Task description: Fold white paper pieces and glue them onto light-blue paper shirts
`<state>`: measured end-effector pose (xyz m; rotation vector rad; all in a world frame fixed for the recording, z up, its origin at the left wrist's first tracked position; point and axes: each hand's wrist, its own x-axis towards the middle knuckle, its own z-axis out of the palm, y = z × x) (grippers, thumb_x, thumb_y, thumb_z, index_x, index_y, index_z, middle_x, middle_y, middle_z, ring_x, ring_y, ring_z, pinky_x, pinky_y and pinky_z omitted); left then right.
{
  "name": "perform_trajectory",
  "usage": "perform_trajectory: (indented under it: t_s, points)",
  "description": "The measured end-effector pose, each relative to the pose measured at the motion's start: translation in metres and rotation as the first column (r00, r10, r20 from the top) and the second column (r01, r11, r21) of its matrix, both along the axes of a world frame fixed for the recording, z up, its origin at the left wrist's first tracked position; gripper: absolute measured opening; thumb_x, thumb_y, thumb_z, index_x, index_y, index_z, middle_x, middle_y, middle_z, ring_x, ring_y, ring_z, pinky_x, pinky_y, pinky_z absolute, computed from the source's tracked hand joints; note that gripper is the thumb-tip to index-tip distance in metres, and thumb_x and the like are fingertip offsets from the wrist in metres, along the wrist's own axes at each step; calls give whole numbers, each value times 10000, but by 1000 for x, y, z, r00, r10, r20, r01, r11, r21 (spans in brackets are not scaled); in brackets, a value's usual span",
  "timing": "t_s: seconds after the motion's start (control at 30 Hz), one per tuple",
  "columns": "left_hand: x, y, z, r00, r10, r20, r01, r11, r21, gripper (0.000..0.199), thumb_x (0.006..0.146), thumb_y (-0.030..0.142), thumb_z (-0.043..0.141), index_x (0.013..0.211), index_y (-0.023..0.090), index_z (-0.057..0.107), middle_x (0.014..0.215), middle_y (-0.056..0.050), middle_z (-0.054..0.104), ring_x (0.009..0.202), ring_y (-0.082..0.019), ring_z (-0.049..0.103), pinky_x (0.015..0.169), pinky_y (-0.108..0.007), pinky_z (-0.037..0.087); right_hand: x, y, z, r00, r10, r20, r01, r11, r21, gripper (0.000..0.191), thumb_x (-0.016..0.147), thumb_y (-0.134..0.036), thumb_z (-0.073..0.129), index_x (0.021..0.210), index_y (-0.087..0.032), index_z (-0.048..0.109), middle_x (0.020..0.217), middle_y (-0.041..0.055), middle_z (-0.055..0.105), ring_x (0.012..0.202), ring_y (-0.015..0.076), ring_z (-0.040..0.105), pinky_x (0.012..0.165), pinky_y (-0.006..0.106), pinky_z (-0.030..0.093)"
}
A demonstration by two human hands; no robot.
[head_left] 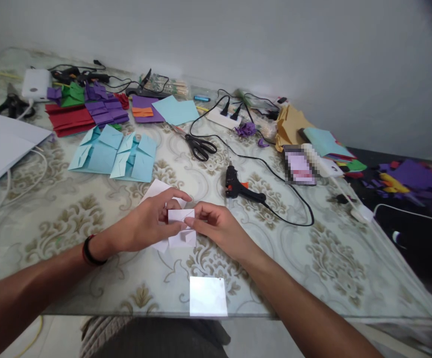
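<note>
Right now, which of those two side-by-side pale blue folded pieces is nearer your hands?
The right piece, nearer the central scissors and left hand; the left piece lies farther away, by the red papers.

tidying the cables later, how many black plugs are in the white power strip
2: the left plug near the middle of the white power strip, the right plug just beside it. Others may be hidden.
</note>
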<state>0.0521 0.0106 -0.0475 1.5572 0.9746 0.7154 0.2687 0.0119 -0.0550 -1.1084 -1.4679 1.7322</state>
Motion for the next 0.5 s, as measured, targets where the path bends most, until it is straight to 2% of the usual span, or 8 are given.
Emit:
perform_trajectory:
  t_s: [0.27, 0.37, 0.5]
  points:
    - [-1, -1, 3, 997, -21, -69, 23, 1000, 19, 370, 935, 289, 671, 1290, 236, 579, 839, 18, 624, 675, -126, 592, 572, -215, 445, 0, 0, 0, 1000, -19, -18, 19, 1000, 3, 402, 839, -490, 835, 720, -198, 586, 631, -44, 582, 585, 105, 523, 577, 248, 393]
    - [-1, -1, 3, 999, -9, -44, 9, 1000, 8, 360, 962, 292, 637, 1306, 223, 560, 831, 24, 602, 648, -114, 568, 551, -211, 418, 0, 0, 0, 999, -30, -28, 30, 1000, 4, 376, 828, -476, 848, 735, -199, 611, 647, -42, 598, 600, 111, 553, 595, 250, 425]
    - [-1, -1, 3, 999, -50, -13, 50, 999, -2, 389, 963, 257, 623, 1337, 226, 521, 830, 37, 595, 662, -114, 584, 565, -216, 424, 1, 0, -1, 999, -32, -32, 33, 999, 13, 326, 885, -487, 791, 812, -192, 673, 700, -19, 653, 646, 125, 626, 640, 258, 471]
